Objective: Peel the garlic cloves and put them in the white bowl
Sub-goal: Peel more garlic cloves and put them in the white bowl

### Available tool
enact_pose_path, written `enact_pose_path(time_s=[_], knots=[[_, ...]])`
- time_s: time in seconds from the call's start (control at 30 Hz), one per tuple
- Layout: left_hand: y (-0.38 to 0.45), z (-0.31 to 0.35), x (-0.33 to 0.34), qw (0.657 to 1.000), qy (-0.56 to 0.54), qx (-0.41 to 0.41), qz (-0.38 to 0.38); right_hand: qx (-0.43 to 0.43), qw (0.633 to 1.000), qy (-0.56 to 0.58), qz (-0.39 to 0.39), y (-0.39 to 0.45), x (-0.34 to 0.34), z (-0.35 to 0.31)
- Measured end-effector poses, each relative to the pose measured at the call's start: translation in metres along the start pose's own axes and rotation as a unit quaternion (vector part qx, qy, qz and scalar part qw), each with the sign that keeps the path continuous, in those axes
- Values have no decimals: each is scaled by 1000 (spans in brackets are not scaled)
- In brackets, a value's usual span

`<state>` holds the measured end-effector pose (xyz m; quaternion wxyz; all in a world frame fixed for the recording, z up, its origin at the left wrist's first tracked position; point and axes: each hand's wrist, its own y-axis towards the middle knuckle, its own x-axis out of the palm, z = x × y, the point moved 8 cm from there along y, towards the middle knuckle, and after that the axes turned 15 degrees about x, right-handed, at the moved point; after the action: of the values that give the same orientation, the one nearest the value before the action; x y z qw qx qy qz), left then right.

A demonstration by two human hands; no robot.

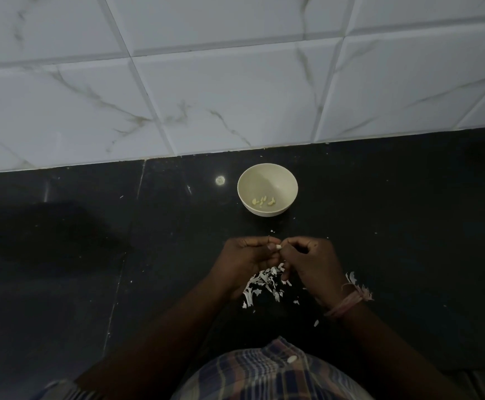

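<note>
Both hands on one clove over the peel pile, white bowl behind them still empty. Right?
Not quite: the white bowl is not empty. The head view shows a few peeled cloves lying in its bottom. The rest holds: the left hand and right hand pinch one clove between them, above the pile of peel.

Pale clove (278, 247) near cloves-holding white bowl (267, 171)
</note>
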<state>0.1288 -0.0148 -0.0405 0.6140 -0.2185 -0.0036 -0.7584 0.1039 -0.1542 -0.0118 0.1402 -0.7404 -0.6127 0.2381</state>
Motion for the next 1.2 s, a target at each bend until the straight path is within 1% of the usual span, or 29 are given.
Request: enact_pose_path(time_s=[0.2, 0.4, 0.47, 0.5, 0.57, 0.6, 0.63, 0.7, 0.8, 0.93, 1.0, 1.07, 1.13, 1.2], knots=[[-2, -2, -3, 999, -42, 1, 23, 19, 998, 39, -34, -3, 2, -2], [-9, -3, -7, 997, -11, 48, 51, 17, 1000, -8, 14, -1, 3, 7], [-14, -3, -7, 996, 26, 63, 49, 16, 1000, -16, 21, -1, 4, 11], [-16, -2, -7, 994, 70, 75, 45, 17, 1000, -11, 22, -1, 4, 13], [-19, 4, -6, 977, 178, 109, 30, 26, 999, 11, 23, -2, 5, 18], [-21, 6, -5, 970, 211, 121, 22, 30, 999, 18, 24, -3, 5, 19], [-22, 8, -3, 967, 222, 124, 16, 33, 999, 21, 27, -4, 5, 21], [-26, 6, 1, 973, 203, 114, 8, 36, 998, 28, 34, -5, 6, 23], [-29, 0, -1, 982, 160, 100, 22, 37, 998, 46, 34, -7, 6, 25], [-33, -11, -2, 996, 28, 61, 64, 44, 996, 76, 10, -12, 10, 25], [-33, -16, 0, 994, -58, 37, 88, 56, 994, 95, -4, -14, 13, 27], [-33, -20, 2, 985, -132, 11, 108, 88, 985, 151, -12, -14, 14, 34], [-33, -21, 3, 977, -177, -5, 119, 116, 973, 199, -3, -12, 14, 42], [-34, -23, 3, 972, -194, -14, 128, 124, 970, 210, 12, -12, 12, 46]])
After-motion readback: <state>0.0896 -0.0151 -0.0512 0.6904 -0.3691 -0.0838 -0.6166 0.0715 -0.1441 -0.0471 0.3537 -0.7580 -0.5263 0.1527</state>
